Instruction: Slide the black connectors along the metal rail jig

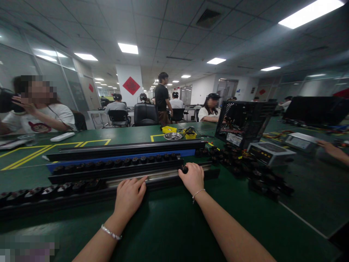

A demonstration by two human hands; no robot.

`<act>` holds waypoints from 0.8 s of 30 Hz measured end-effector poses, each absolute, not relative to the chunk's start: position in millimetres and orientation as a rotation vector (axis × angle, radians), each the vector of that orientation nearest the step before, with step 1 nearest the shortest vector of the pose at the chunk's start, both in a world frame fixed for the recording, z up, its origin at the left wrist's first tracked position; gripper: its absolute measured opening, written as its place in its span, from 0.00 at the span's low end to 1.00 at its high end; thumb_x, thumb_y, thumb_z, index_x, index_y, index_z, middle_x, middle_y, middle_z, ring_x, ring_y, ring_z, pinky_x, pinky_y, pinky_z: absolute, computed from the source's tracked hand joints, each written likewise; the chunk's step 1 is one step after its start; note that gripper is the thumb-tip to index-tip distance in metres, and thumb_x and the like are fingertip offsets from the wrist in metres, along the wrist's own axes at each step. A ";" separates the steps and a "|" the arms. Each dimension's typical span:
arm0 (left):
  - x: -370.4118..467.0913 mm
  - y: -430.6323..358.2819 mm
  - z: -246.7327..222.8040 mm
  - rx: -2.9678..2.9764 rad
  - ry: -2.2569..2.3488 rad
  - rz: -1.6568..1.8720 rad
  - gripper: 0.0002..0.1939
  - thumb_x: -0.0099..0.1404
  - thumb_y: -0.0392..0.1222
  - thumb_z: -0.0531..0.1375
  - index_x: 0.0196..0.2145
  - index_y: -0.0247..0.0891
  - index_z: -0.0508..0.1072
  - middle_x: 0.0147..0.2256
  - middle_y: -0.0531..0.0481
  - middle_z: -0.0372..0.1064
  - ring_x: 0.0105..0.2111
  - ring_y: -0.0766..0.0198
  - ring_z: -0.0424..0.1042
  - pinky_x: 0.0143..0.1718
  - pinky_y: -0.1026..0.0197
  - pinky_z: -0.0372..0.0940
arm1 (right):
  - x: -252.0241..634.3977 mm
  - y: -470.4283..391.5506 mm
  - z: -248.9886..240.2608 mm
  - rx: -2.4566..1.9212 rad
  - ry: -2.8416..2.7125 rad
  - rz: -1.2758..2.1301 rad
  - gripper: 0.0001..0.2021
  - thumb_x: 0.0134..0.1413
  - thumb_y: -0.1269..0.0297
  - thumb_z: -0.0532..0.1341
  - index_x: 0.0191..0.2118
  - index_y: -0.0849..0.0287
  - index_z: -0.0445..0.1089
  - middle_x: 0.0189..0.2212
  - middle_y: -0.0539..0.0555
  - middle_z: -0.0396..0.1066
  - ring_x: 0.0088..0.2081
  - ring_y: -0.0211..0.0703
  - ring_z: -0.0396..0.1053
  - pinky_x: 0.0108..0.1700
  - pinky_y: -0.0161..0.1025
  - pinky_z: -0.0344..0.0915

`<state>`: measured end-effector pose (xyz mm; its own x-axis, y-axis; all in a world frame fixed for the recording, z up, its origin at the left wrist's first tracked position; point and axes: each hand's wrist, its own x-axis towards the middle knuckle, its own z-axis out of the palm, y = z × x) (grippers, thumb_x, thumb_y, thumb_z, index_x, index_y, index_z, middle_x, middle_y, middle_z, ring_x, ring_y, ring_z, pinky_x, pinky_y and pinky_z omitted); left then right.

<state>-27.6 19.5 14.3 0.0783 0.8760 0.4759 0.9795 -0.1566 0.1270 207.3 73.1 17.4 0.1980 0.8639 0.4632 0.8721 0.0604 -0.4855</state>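
We list one long channel (163,176), black-walled, pale inside, lying lengthwise nearest us; a row of dark, round-topped parts (64,188), side by side along its left stretch; one small dark part (185,169), partly hidden, in our right hand (194,178) by its right stretch.

1. Front rail (160,176): smooth, silvery inside like bare metal.
2. Round black parts (49,191): plastic-looking, with small glints.
3. Round dish (173,139): shiny metal.
4. Yellow box (165,131): smooth, plastic-looking.
5. Power supply (272,155): grey metal casing, dull sheen.
6. Bench (169,225): smooth, faintly glossy top.
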 end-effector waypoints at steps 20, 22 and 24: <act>-27.1 19.4 14.9 -2.128 -1.876 -0.664 0.20 0.65 0.46 0.46 0.49 0.48 0.71 0.35 0.51 0.74 0.36 0.60 0.70 0.46 0.53 0.57 | 220.4 77.0 16.8 -1.835 -1.596 -0.035 0.16 0.46 0.57 0.57 0.41 0.59 0.69 0.44 0.57 0.70 0.54 0.52 0.57 0.58 0.51 0.43; -27.5 19.3 14.8 -2.130 -1.863 -0.664 0.20 0.65 0.46 0.46 0.49 0.48 0.71 0.34 0.50 0.74 0.36 0.61 0.70 0.46 0.53 0.57 | 222.3 77.6 16.7 -1.851 -1.599 -0.028 0.17 0.47 0.57 0.57 0.42 0.58 0.70 0.46 0.57 0.70 0.55 0.52 0.57 0.58 0.52 0.42; -27.8 19.4 14.4 -2.132 -1.855 -0.668 0.20 0.65 0.46 0.46 0.49 0.48 0.71 0.34 0.50 0.74 0.36 0.61 0.69 0.46 0.53 0.57 | 224.1 78.1 16.8 -1.863 -1.597 -0.019 0.17 0.47 0.57 0.56 0.42 0.58 0.70 0.47 0.57 0.70 0.55 0.52 0.56 0.58 0.52 0.42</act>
